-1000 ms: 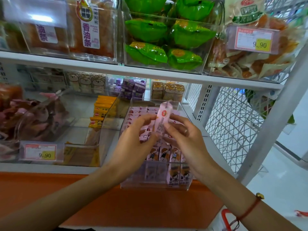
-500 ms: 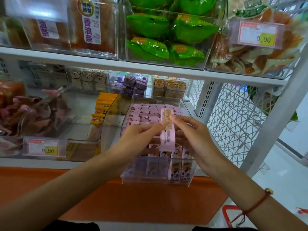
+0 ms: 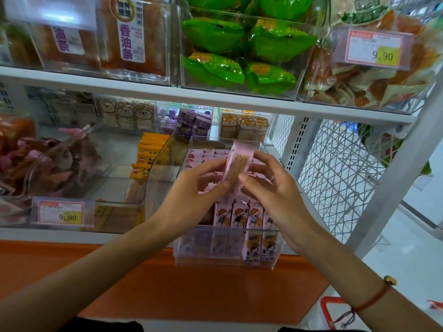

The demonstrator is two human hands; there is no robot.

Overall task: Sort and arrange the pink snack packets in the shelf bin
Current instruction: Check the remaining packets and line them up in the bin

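A clear plastic shelf bin [image 3: 225, 261] on the lower shelf holds several pink snack packets [image 3: 241, 213], some upright at the front, others lying flat at the back. Above the bin I hold one pink packet [image 3: 238, 164] on end, its pale printed back facing me. My left hand [image 3: 191, 195] pinches its lower left edge with thumb and fingers. My right hand [image 3: 275, 188] pinches its right side, thumb near the bottom and fingers higher up.
Left of the bin stands another clear bin with orange packets [image 3: 146, 156], and a price tag reading 9.90 [image 3: 61, 213]. The shelf above [image 3: 215, 94] carries green packets [image 3: 239, 51]. A white wire mesh panel [image 3: 335, 176] closes the right side.
The packet was turned in my fingers from its pink front to its printed back, and now tilts with its top further right. Both hands stayed above the bin.
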